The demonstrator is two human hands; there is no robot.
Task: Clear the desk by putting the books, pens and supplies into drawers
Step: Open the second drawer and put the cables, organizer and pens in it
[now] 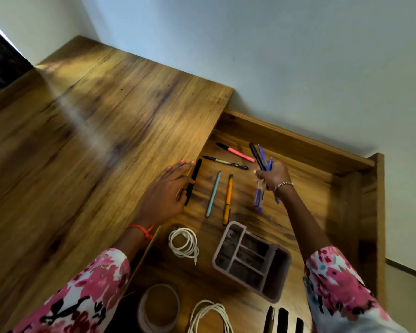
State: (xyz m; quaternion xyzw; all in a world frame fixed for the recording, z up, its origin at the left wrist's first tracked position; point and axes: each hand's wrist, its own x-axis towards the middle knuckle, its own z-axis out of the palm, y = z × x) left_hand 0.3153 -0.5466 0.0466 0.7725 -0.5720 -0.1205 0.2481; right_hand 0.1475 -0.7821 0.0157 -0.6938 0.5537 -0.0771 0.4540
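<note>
L hand: fingers were laid straight on black pen.
R hand: blue pen bunch was clamped in fist.
Drawer: orange pen, teal pen were seen inside.

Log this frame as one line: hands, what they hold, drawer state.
left hand: straight fingers on black pen | right hand: grips pen bundle | drawer: open, holding loose pens, cables, organizer

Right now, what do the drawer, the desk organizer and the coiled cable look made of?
Drawer: wood or wood-look laminate, satin finish, with bold brown grain and a soft sheen. Can't tell which.
Desk organizer: likely moulded plastic, matte mauve-grey, with thin even walls and rounded corners.
Coiled cable: white, probably a rubbery plastic jacket, since it lies in loose smooth loops.
</note>
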